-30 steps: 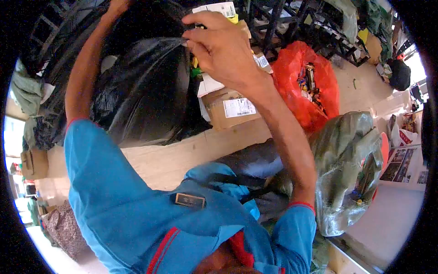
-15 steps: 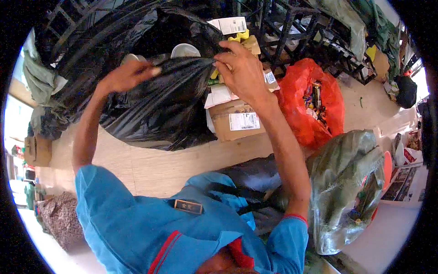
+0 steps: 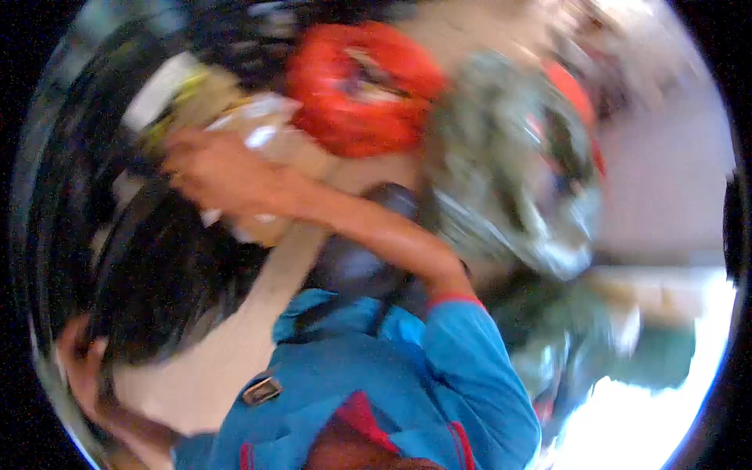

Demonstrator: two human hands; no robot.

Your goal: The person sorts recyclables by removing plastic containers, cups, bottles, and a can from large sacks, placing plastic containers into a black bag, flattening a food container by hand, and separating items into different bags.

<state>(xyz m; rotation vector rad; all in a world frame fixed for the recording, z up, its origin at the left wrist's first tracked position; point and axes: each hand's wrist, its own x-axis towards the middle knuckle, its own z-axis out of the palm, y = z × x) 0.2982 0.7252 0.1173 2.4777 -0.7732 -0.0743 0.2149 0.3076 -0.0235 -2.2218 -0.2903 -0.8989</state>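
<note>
The view is badly smeared. A large black plastic bag (image 3: 164, 266) fills the left side, its folds hanging down towards the floor. My right hand (image 3: 227, 172) reaches across to the bag's upper edge, with its blurred fingers drawn together there and seemingly pinching the plastic. Beneath and beside that hand lie a cardboard box (image 3: 301, 153), a white label or card (image 3: 160, 90) and yellowish packaging (image 3: 200, 94). My left hand (image 3: 82, 352) is low at the far left, beside the bag's lower left edge; blur hides whether its fingers grip the plastic.
A red plastic bag (image 3: 313, 117) with mixed small items in it stands beyond the cardboard. Right of it is a bulging grey-green plastic bag (image 3: 486, 172). Pale floor (image 3: 204, 368) shows between the black bag and my body. Bright light enters at lower right.
My head view has swung right, so the bags and boxes have shifted left and tilted. My left hand has moved down and away from my right hand, which stays near the bag's edge.
</note>
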